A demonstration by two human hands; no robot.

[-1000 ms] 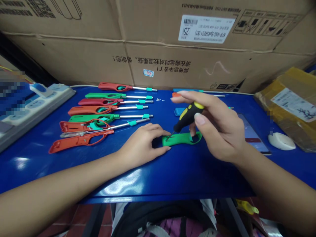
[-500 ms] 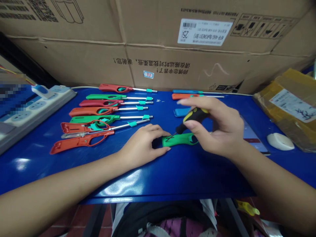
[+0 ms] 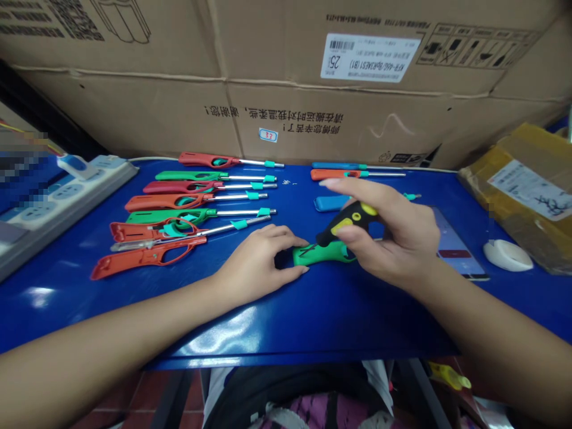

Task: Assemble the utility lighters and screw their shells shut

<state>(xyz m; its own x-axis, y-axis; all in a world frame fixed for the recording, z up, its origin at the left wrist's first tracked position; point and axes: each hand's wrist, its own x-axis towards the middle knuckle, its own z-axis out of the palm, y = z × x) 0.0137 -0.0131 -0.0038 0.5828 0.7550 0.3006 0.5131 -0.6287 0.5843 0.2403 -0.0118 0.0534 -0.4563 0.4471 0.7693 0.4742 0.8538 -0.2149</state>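
My right hand grips a small black and yellow screwdriver, its tip resting on a green lighter handle that lies on the blue table. My left hand is curled round the left end of that green handle, thumb and fingers pinching it against the table. The right part of the handle is hidden under my right hand.
Several long-nosed lighters in red, green and orange lie in a row at the left. A few more lighters lie behind my right hand. A power strip sits far left, a phone and white mouse at right, cardboard boxes behind.
My right hand has sunk lower and tipped the screwdriver flatter, closer to the green handle. My left hand has stayed put.
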